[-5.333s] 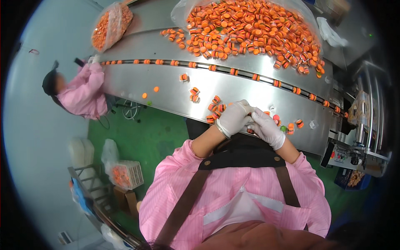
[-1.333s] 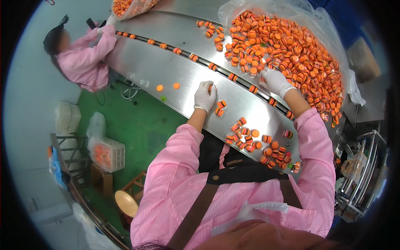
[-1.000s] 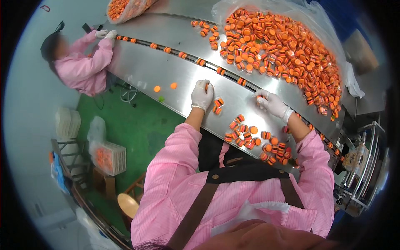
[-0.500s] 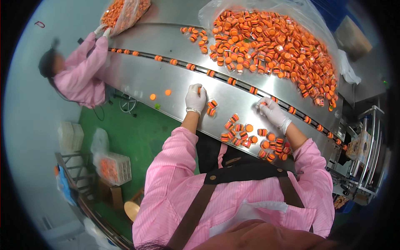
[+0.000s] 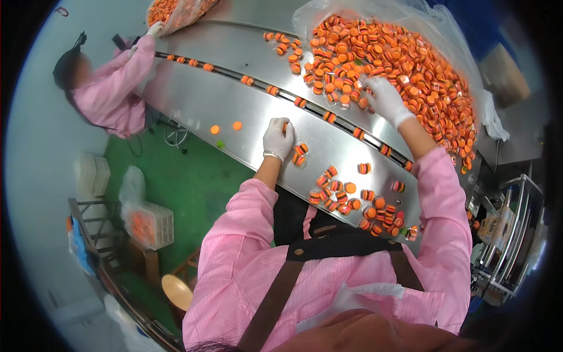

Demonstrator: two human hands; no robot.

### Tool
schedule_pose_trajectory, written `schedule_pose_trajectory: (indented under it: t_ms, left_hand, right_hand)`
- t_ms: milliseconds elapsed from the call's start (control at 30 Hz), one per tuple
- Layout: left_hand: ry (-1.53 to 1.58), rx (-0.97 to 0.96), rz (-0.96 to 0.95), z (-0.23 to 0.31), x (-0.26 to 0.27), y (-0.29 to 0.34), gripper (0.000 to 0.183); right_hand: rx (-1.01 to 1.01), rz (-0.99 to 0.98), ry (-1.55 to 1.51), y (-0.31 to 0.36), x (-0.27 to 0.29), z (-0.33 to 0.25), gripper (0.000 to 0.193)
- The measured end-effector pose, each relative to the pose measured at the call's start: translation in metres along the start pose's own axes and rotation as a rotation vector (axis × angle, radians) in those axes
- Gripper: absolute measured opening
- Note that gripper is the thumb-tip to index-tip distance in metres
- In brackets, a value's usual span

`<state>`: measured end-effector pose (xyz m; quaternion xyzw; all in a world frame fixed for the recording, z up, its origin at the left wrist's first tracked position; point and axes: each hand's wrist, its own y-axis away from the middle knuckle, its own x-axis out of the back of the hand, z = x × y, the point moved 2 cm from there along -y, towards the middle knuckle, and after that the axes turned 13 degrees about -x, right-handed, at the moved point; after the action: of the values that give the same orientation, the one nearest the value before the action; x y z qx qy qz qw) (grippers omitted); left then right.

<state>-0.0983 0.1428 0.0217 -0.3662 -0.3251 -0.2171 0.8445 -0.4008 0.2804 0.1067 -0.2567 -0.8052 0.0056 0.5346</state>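
Note:
My left hand (image 5: pixel 278 139), in a white glove, rests near the table's front edge with its fingers closed around a small orange, layered burger-shaped candy (image 5: pixel 285 127). Just right of it lie a few wrapped candies (image 5: pixel 299 154). Beyond the narrow conveyor track, my gloved right hand (image 5: pixel 386 100) reaches to the near edge of a big heap of candies (image 5: pixel 404 70). Its fingers curl in among the candies; what they grip is mostly hidden. A looser group of candies (image 5: pixel 337 190) lies on the table in front of my body.
The conveyor track (image 5: pixel 284 94) crosses the metal table diagonally, carrying single candies. A clear plastic bag (image 5: pixel 305 14) surrounds the heap. At the left a co-worker in pink (image 5: pixel 111 88) handles another bag of candies (image 5: pixel 176 14). Metal machinery (image 5: pixel 504 234) stands at the right.
My right hand has moved from beside the conveyor track, far across it to the heap. Two candies now lie apart where it was. The left hand has stayed nearly in place, still closed.

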Motion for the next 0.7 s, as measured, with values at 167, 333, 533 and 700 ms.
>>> schedule_pose_trajectory:
  t_ms: [167,333,533,700]
  left_hand:
    - [-0.002,0.000,0.007,0.001,0.002,-0.001,0.017]
    - [0.030,0.034,-0.025,0.008,0.006,-0.003,0.016]
    - [0.029,0.050,-0.033,0.008,0.007,-0.003,0.015]
    - [0.024,0.083,-0.030,0.007,0.008,-0.002,0.014]
  right_hand:
    - [-0.159,-0.304,0.415,-0.078,-0.016,0.014,0.024]
    - [-0.138,-0.451,0.727,-0.097,-0.030,0.023,0.031]
    - [-0.239,-0.595,0.734,-0.100,-0.031,0.007,0.035]
    - [-0.273,-0.638,0.800,-0.093,-0.034,-0.009,0.033]
